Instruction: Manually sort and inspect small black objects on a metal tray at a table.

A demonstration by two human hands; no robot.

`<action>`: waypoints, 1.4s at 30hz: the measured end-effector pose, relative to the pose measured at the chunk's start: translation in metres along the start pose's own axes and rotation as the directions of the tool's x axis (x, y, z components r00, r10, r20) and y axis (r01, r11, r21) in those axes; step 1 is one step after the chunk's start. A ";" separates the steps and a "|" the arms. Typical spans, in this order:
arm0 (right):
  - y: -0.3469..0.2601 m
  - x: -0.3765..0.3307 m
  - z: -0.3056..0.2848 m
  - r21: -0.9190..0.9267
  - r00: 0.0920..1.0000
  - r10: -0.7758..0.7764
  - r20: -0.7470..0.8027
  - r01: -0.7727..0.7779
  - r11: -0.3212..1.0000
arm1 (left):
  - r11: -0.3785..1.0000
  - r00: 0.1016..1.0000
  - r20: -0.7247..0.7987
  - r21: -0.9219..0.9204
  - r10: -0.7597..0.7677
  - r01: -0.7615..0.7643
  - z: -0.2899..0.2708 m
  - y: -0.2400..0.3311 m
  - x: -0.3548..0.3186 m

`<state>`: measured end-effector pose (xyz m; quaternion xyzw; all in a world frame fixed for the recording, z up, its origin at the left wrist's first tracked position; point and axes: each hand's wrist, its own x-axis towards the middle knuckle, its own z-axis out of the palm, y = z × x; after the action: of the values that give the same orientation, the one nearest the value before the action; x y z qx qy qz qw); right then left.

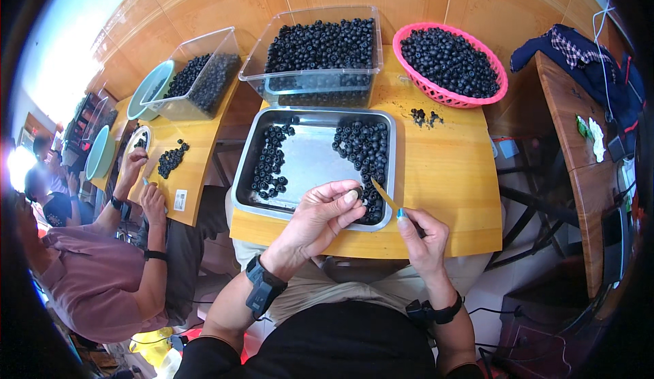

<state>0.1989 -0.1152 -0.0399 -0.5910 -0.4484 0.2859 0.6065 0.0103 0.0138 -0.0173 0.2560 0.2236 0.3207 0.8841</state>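
Note:
My left hand [319,217] is above the near right part of a metal tray [306,168], pinching a small dark round fruit [358,192] that looks like a blueberry. My right hand [424,239] is closed on a slim, pointed yellow tool [387,196] with a bit of blue by the thumb. Its tip points toward the fruit in my left hand; whether they touch I cannot tell. Inside the tray, dark fruits lie in two groups: a looser one [270,157] along the left side and a denser pile [368,146] along the right.
Behind the tray stands a clear plastic bin [310,79] full of dark fruits. A pink basket [501,82] of them is at back right, near dark scraps [426,117]. On the left, a co-worker's hands [151,198] work at another table. A wooden side table [569,133] is at right.

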 end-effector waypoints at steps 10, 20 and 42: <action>-0.013 0.001 0.007 -0.106 0.987 -0.139 0.076 0.147 0.983 | 0.998 0.999 0.026 -0.058 -0.026 0.027 0.003 -0.007 -0.006; -0.019 -0.001 0.006 -0.168 0.973 -0.220 0.077 0.230 0.959 | 0.993 0.997 0.070 -0.115 -0.015 0.023 0.004 -0.009 -0.012; 0.000 0.006 -0.008 -0.050 0.997 -0.072 -0.001 0.072 0.996 | 0.998 0.992 0.117 0.035 0.042 -0.046 0.021 0.013 -0.038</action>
<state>0.2087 -0.1134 -0.0379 -0.5899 -0.4753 0.2517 0.6023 -0.0100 -0.0094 0.0155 0.2959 0.1721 0.3205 0.8832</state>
